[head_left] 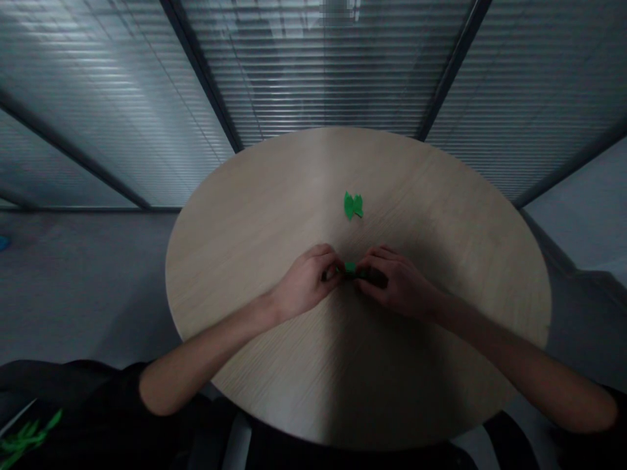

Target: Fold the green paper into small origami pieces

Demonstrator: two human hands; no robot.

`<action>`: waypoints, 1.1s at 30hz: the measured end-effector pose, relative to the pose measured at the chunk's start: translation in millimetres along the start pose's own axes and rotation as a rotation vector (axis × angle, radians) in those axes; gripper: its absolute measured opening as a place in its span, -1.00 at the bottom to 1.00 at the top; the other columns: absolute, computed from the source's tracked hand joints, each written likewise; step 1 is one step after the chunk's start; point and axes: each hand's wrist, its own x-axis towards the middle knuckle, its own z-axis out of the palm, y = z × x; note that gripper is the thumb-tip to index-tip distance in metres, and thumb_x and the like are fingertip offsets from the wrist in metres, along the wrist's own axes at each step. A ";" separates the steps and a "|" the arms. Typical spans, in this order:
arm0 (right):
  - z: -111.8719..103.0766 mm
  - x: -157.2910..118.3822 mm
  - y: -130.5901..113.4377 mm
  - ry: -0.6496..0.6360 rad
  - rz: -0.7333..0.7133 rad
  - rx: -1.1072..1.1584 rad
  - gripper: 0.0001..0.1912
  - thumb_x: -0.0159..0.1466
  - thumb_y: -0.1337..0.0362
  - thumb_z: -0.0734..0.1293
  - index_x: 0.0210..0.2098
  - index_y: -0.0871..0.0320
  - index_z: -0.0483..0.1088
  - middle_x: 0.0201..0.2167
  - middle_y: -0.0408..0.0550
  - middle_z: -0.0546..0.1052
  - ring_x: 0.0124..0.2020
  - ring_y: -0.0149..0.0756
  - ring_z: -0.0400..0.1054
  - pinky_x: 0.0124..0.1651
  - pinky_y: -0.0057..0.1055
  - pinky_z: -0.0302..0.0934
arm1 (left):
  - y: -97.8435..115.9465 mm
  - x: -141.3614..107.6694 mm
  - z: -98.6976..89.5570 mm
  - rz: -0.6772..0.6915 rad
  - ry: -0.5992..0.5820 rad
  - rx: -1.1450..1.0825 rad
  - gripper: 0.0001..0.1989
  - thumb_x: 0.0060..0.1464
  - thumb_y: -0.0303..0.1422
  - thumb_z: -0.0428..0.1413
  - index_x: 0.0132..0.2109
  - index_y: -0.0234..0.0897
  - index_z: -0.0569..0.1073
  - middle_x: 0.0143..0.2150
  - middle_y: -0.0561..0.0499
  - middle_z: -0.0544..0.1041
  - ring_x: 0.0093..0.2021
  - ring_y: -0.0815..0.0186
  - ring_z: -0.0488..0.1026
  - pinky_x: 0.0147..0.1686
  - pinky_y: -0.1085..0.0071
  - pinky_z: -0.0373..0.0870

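A small green piece [349,267], like paper or thin felt, sits between my two hands just above or on the round wooden table [255,215]. My left hand [316,274] pinches its left side. From the right, my right hand [389,277] pinches the other side with thumb and fingers. The fingertips hide most of the piece, so its full shape cannot be made out. Farther back on the tabletop lies a green leaf-like cutout [353,205] with two jagged halves, apart from both hands.
Glass panels with horizontal blinds [323,85] and dark frames stand behind the table's far edge. Bright green stringy material [29,438] shows at the lower left beside a dark sleeve. A small blue object [4,243] is at the far left.
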 end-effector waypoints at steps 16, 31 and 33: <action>2.2 6.0 -11.5 -0.109 0.113 -0.085 -0.93 0.36 0.34 0.35 -0.26 0.21 0.46 -0.26 0.01 0.51 -0.19 -0.15 0.41 0.01 -0.20 0.20 | -2.6 2.2 -2.8 0.150 -0.177 0.242 -0.78 0.43 -0.39 -0.06 -0.17 -0.33 0.43 -0.22 -0.13 0.44 -0.19 0.14 0.41 -0.15 0.23 0.43; 4.7 9.2 -12.8 -0.154 0.138 -0.104 -0.90 0.39 0.33 0.29 -0.26 0.20 0.43 -0.25 0.03 0.49 -0.19 -0.17 0.38 0.00 -0.20 0.20 | -3.7 2.6 -2.7 0.134 -0.187 0.279 -0.79 0.43 -0.39 -0.10 -0.15 -0.32 0.40 -0.17 -0.17 0.44 -0.14 0.10 0.41 -0.09 0.17 0.45; 5.2 9.4 -12.0 -0.148 0.127 -0.105 -0.89 0.39 0.33 0.29 -0.27 0.19 0.42 -0.26 0.02 0.49 -0.20 -0.17 0.37 -0.01 -0.21 0.20 | -3.5 2.8 -1.3 0.134 -0.192 0.313 -0.80 0.41 -0.41 -0.11 -0.15 -0.31 0.39 -0.17 -0.17 0.45 -0.14 0.10 0.40 -0.08 0.16 0.45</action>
